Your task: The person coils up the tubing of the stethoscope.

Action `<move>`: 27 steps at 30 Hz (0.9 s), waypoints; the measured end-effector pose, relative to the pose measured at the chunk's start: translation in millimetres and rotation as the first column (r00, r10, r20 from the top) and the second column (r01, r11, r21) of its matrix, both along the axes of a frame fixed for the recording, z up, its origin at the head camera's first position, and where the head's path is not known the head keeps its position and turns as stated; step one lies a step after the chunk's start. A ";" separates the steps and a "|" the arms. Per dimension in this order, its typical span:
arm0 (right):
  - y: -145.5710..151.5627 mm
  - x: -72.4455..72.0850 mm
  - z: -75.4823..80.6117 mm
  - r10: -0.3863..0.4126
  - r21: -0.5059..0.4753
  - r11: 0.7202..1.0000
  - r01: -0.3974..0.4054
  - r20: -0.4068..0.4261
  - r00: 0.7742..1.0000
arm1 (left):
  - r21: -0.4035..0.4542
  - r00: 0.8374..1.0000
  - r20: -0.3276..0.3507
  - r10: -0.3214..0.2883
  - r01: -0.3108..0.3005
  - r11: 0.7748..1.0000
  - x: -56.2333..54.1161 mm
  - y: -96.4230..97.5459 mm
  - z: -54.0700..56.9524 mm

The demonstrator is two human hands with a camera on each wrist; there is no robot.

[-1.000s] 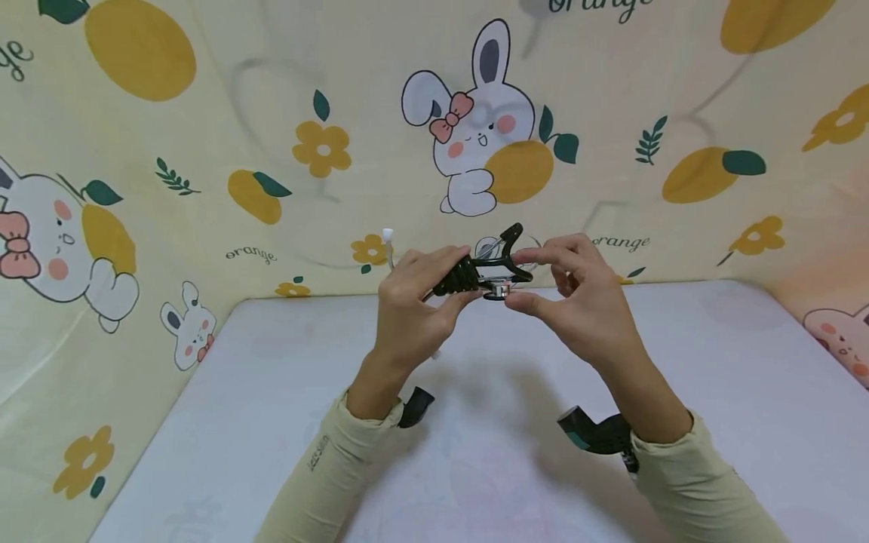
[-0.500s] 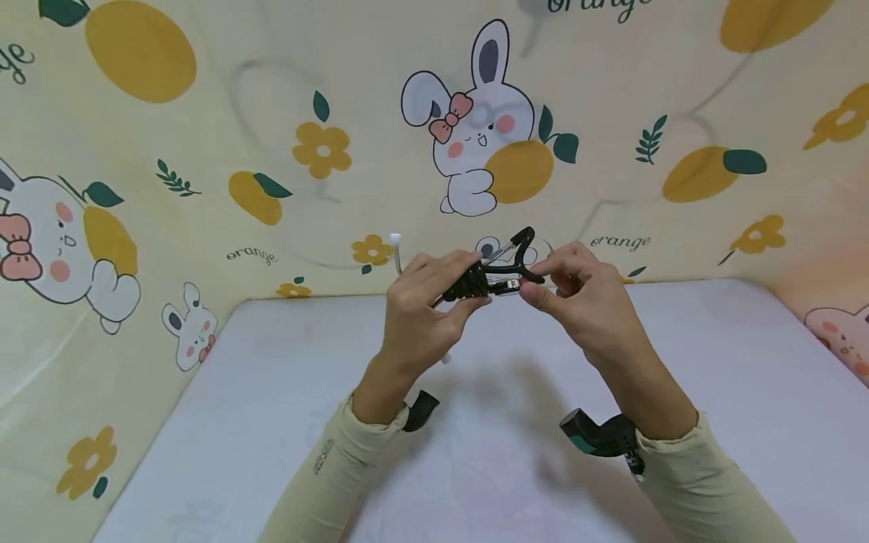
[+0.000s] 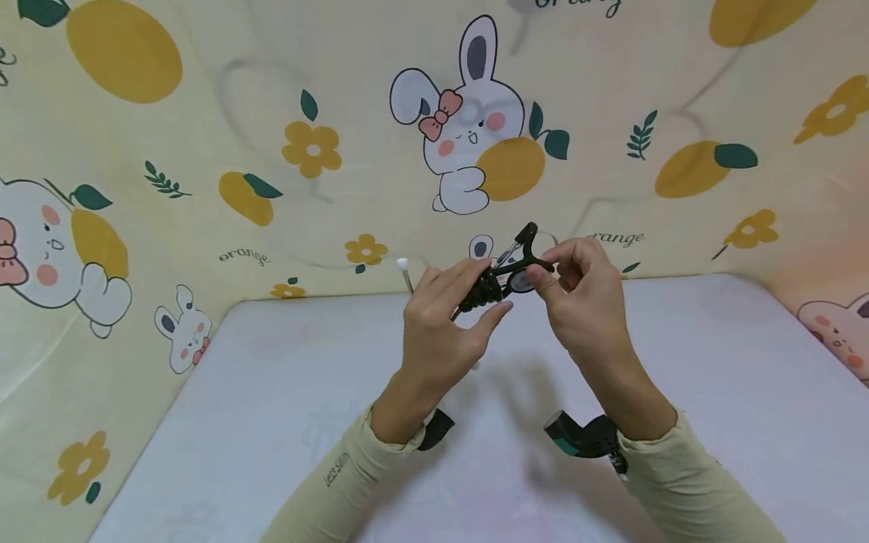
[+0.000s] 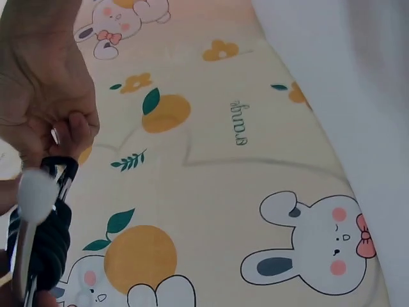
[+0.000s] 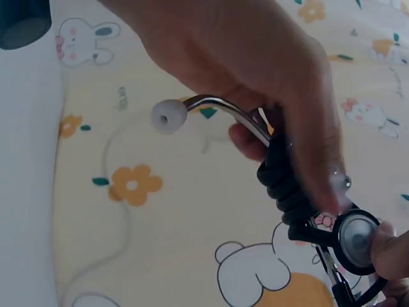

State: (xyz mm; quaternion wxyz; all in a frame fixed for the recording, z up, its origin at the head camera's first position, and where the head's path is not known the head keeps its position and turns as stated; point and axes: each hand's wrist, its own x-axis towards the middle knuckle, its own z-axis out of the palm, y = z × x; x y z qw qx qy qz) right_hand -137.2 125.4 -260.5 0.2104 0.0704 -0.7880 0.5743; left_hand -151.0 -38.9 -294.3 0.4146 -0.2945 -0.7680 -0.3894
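Observation:
Both hands hold a stethoscope raised over the table, its black tubing (image 3: 483, 292) wound in a tight coil around the metal ear tubes. My left hand (image 3: 440, 328) grips this coil between thumb and fingers. At the other end, my right hand (image 3: 589, 302) pinches the round chest piece (image 3: 521, 281) and the black tubing by its edge. The right wrist view shows the chest piece's disc (image 5: 356, 240) under the right thumb (image 5: 391, 254). One white eartip (image 5: 169, 117) sticks out past the left hand on a curved metal tube (image 5: 220, 102).
A white-covered table (image 3: 292, 422) lies below the hands. Behind it and along the left hangs a cream cloth (image 3: 366, 98) printed with rabbits, oranges and flowers. A black wrist camera (image 3: 580, 437) sits at the right cuff, another (image 3: 437, 430) at the left.
The chest piece has turned from edge-on to showing its round face, and the right fingers have closed in on it. My left hand has shifted right and slightly lower, with the coil tilting.

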 end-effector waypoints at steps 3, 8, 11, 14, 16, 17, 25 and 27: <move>-4.2 0.9 -1.7 0.000 0.066 0.998 0.000 0.002 1.000 | 0.054 1.000 0.014 0.023 -0.024 0.998 0.1 1.7 -1.4; -13.1 0.6 -8.5 -0.045 0.124 0.990 0.064 -0.152 0.987 | 0.152 0.998 0.056 0.035 -0.043 0.987 -0.4 4.1 -3.3; -18.1 -0.8 -14.6 -0.096 0.145 0.979 0.143 -0.287 0.953 | 0.175 0.995 0.092 0.050 -0.066 0.982 1.8 5.7 -2.1; -22.9 -2.8 -20.7 -0.140 0.144 0.966 0.215 -0.406 0.903 | 0.185 0.989 0.131 0.070 -0.094 0.978 4.0 6.3 -0.5; -24.5 -3.4 -22.7 -0.145 0.151 0.960 0.235 -0.449 0.881 | 0.191 0.986 0.147 0.072 -0.100 0.976 4.9 6.0 1.0; -24.4 -3.2 -22.8 -0.140 0.160 0.959 0.235 -0.453 0.880 | 0.193 0.986 0.150 0.070 -0.098 0.976 5.2 5.7 1.8; -15.0 -1.0 -9.9 -0.016 0.237 0.971 0.031 -0.064 0.998 | 0.121 0.988 0.101 0.114 -0.126 0.985 3.0 -0.2 4.3; -13.1 -2.6 -7.8 0.002 0.211 0.978 -0.008 0.028 1.000 | 0.102 0.987 0.083 0.136 -0.144 0.984 2.6 -1.6 4.9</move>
